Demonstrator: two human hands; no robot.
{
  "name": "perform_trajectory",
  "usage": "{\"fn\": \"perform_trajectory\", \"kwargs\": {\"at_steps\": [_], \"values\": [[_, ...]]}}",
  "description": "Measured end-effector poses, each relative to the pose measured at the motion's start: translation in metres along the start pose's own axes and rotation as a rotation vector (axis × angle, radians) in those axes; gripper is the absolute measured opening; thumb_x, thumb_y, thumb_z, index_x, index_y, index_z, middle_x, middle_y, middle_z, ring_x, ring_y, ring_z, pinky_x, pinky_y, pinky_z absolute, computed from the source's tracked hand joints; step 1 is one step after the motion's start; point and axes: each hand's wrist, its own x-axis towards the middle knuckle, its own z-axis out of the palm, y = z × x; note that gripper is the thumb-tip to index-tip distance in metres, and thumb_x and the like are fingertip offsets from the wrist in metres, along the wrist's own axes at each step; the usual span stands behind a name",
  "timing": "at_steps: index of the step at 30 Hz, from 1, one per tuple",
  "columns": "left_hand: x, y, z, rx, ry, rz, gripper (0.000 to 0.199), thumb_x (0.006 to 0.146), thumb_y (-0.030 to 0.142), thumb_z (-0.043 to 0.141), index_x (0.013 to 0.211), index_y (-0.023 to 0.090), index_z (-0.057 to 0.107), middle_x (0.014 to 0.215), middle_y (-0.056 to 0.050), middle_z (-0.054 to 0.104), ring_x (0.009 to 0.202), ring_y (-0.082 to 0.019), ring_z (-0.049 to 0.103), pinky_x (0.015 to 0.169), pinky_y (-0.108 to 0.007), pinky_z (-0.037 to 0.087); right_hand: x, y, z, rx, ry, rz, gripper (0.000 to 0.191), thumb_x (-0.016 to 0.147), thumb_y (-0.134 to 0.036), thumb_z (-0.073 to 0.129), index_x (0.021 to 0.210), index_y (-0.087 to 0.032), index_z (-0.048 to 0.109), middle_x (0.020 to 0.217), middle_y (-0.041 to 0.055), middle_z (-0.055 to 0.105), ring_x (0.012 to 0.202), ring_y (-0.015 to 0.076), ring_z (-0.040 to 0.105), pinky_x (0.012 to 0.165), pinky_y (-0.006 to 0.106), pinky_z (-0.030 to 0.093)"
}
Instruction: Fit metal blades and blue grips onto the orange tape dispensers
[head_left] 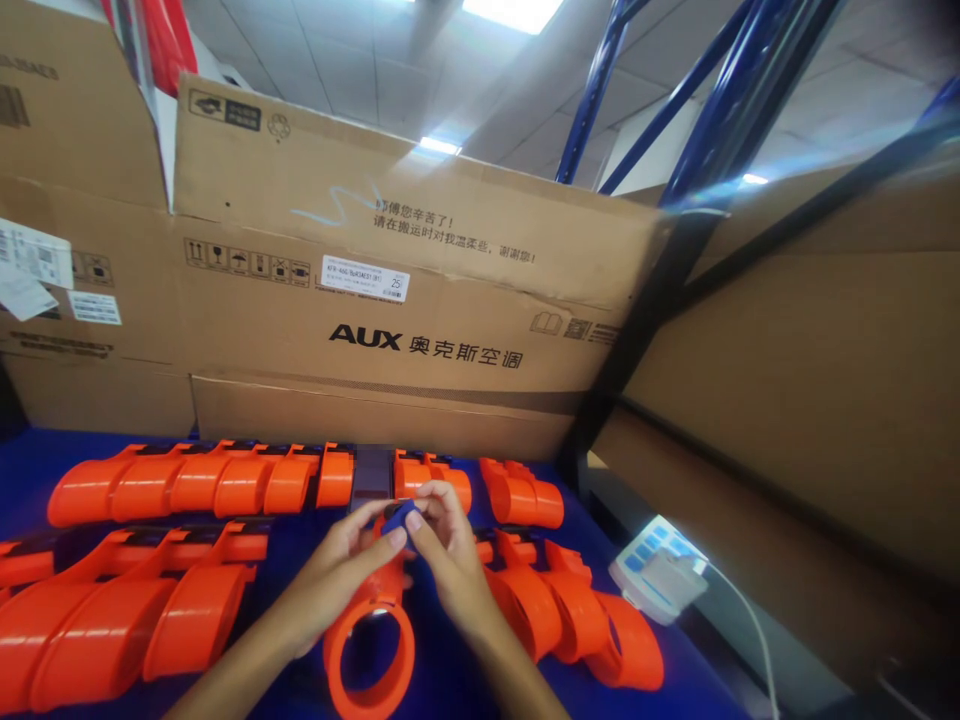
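Note:
Both hands meet at the middle of the blue surface, at the upper end of an orange plastic part with a round ring, which resembles a tape dispenser. My left hand is closed round the neck of this part, its thumb against a small dark blue piece. From the other side, my right hand pinches that blue piece between thumb and fingers. The ring hangs below the hands, its opening towards me. My fingers partly hide where the blue piece meets the orange part.
Similar orange parts stand in a back row and in front groups at left and right. Large cardboard walls the back. A white power strip with a cable lies right, near a dark rack post.

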Motion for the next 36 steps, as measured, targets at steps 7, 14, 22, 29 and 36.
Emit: {"fn": "perform_trajectory", "kwargs": {"at_steps": [7,14,22,29,36], "values": [[0.004,-0.002,-0.004,0.14,0.074,0.06,0.051,0.078,0.037,0.084,0.124,0.018,0.073,0.089,-0.008,0.081,0.091,-0.03,0.077,0.084,-0.039,0.062,-0.003,-0.003,0.007,-0.035,0.029,-0.034,0.032,0.093,-0.05,0.067,0.098,-0.027,0.045,0.086,-0.0028,0.053,0.075,0.0157,0.054,0.069,0.026,0.05],[0.004,0.006,-0.008,-0.076,0.156,-0.027,0.05,0.083,0.05,0.074,0.119,0.016,0.067,0.094,-0.013,0.082,0.076,-0.031,0.079,0.061,-0.036,0.06,-0.002,-0.007,-0.006,-0.591,0.04,0.01,0.026,0.103,-0.036,0.043,0.082,-0.025,0.053,0.069,-0.0007,0.062,0.06,0.0177,0.057,0.055,0.027,0.04],[0.005,0.011,-0.01,-0.269,0.201,-0.122,0.056,0.082,0.063,0.071,0.102,0.011,0.073,0.077,-0.013,0.08,0.069,-0.028,0.077,0.047,-0.028,0.052,-0.025,-0.009,-0.009,-1.093,-0.283,-0.045,0.028,0.061,-0.007,0.07,0.054,-0.023,0.048,0.049,-0.0018,0.055,0.043,0.0135,0.044,0.047,0.027,0.018],[0.0,0.014,0.0,-0.28,0.154,-0.081,0.046,0.079,0.051,0.079,0.108,0.017,0.073,0.086,-0.01,0.081,0.079,-0.03,0.079,0.068,-0.037,0.061,-0.009,-0.01,-0.013,-1.051,-0.139,-0.057,0.024,0.066,-0.005,0.061,0.059,-0.024,0.047,0.049,-0.0035,0.054,0.045,0.0137,0.049,0.047,0.026,0.021],[-0.002,0.003,-0.001,-0.145,0.096,-0.137,0.054,0.079,0.049,0.081,0.126,0.026,0.066,0.106,-0.008,0.081,0.097,-0.031,0.078,0.072,-0.035,0.061,-0.003,-0.005,-0.013,-0.738,0.167,-0.117,0.021,0.092,-0.028,0.058,0.073,-0.025,0.05,0.053,-0.0061,0.047,0.046,0.0135,0.046,0.048,0.024,0.033]]}}
